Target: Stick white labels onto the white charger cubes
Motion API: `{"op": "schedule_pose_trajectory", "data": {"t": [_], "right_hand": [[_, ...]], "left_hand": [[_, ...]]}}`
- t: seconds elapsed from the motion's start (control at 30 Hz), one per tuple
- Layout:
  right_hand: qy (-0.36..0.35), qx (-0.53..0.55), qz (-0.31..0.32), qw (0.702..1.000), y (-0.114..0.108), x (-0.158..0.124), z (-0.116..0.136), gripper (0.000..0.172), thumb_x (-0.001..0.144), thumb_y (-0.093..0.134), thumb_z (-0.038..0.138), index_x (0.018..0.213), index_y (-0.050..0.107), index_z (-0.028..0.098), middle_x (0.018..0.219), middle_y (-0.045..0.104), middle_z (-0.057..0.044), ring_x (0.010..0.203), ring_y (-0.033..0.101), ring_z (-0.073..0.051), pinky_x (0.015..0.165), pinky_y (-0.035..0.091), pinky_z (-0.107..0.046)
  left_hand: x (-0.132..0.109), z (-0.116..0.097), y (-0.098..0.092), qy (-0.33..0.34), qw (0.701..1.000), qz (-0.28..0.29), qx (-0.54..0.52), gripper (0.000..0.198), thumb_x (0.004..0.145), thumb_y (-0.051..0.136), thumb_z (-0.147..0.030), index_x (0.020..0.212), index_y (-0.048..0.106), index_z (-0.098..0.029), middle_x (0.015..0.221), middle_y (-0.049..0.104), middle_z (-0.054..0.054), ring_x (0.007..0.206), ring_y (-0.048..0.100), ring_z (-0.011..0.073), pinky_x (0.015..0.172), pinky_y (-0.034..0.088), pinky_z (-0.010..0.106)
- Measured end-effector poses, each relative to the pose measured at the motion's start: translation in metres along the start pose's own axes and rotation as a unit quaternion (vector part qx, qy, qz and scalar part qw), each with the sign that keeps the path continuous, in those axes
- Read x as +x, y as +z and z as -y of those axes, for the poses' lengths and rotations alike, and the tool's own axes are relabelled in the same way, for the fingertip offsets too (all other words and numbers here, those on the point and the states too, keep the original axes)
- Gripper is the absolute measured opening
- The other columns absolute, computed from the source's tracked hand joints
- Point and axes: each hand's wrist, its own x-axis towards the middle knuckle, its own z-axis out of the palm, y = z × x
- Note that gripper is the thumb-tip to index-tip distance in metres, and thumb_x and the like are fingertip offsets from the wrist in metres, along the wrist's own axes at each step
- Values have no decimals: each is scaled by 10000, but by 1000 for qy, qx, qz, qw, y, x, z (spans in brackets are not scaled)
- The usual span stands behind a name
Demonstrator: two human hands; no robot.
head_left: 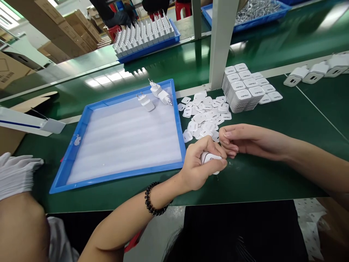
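On the green bench [122, 196], the blue tray [117, 177] has loose labels [204, 116] heaped just off its right rim, likely to keep them within reach. Near the bench's front edge, left hand [195, 165] is clenched round a partly hidden charger [207, 157], seemingly to steady it; right hand [253, 138] is curled just beside, can't tell if it pinches anything.

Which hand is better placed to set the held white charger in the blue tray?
Probably the left hand: it grips the white charger beside the near right corner of the blue tray. The right hand is farther from the tray.
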Motion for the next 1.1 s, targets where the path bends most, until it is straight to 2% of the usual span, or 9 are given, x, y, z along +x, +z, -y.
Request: {"op": "schedule_pose_trajectory", "data": {"t": [0.13,0.27,0.53,0.67,0.73,0.83,1.0,1.1], "right_hand": [[0,-3,1,1000,-1,1,-1,331,919,688,386,699,574,167,671,511,6,672,502,-125,688,486,-253],[0,-10,-3,1000,-1,2,-2,322,905,702,392,709,589,163,662,511,5,666,498,-125,684,485,-255],[-2,-15,0,1000,0,2,-1,322,915,690,389,715,594,155,663,509,7,667,510,-121,678,473,-247],[-2,-22,-25,999,-1,3,-2,301,899,709,403,742,617,162,698,530,4,686,507,-125,691,470,-249],[-4,-26,-41,999,-2,3,-3,278,887,722,396,765,632,163,723,543,1,694,501,-124,686,463,-246],[-7,-33,-41,999,-2,3,-3,277,892,713,393,764,645,157,728,546,-3,686,487,-120,664,449,-240],[-16,-39,-26,999,-8,6,-2,294,897,703,409,765,633,156,718,534,2,686,503,-122,688,463,-251],[-19,-52,-17,998,-15,12,-1,326,889,687,435,735,585,167,719,516,10,670,510,-121,677,477,-260]], "left_hand": [[3,-2,-1,-57,996,-12,-65,253,741,754,-154,693,507,-173,617,636,-22,555,518,99,680,498,298],[5,-3,-3,-82,994,-23,-68,252,743,741,-169,663,502,-170,581,630,-14,522,507,97,646,472,285],[2,0,-3,-43,999,4,-23,296,778,770,-192,697,486,-182,596,613,-33,516,483,81,624,461,274],[2,-1,-1,-57,998,24,-11,205,914,611,-318,796,516,-181,644,624,-5,540,494,100,623,442,281],[1,-2,0,-86,996,30,-7,153,950,523,-317,885,519,-178,649,631,-6,532,485,101,612,424,273],[0,-4,1,-118,992,33,-2,82,942,495,-271,953,489,-190,636,638,-20,525,495,105,599,414,259],[3,-5,-2,-164,985,43,-27,250,980,526,-431,1017,405,-215,667,620,-40,520,501,95,544,395,229],[5,-5,-4,-200,977,59,-48,390,904,664,-422,1079,370,-234,795,614,-37,639,560,106,595,450,234]]}}
